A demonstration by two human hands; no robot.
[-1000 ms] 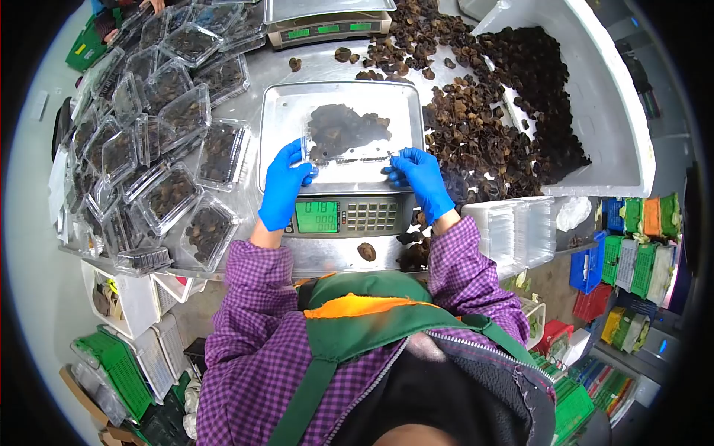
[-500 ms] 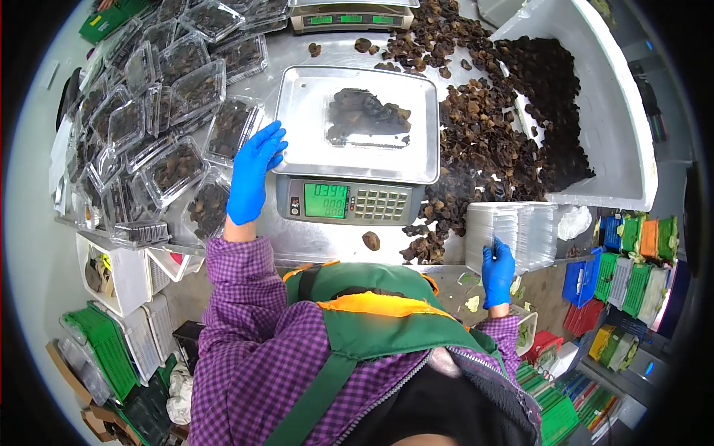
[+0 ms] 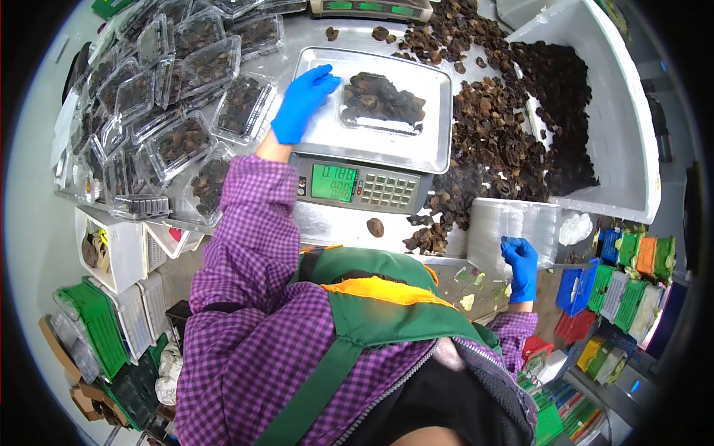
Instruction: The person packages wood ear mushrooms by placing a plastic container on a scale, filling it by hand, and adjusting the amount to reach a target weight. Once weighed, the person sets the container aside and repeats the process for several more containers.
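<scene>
My left hand (image 3: 303, 104), in a blue glove, reaches over the left side of the metal tray (image 3: 335, 145) of a digital scale, fingers stretched out with nothing in them. To its right on the tray sits a clear plastic box (image 3: 383, 104) with dark brown dried mushroom-like pieces inside. The scale's green display (image 3: 333, 183) seems to read 0.188. My right hand (image 3: 520, 269), also gloved in blue, is closed at the front of a stack of clear plastic containers (image 3: 487, 223). Its fingertips pinch the edge of one; the exact grip is partly hidden.
Filled clear boxes (image 3: 178, 141) are heaped on the left. Loose brown pieces (image 3: 483, 126) spread on the right, spilling from a tipped white foam box (image 3: 621, 111). A second scale (image 3: 372, 9) stands at the back. One piece (image 3: 375, 227) lies near the table's front edge.
My left hand has moved right, from the tray's left edge to over the tray. My right hand has shifted slightly right along the stack. The display reading has dropped from about 0.394.
</scene>
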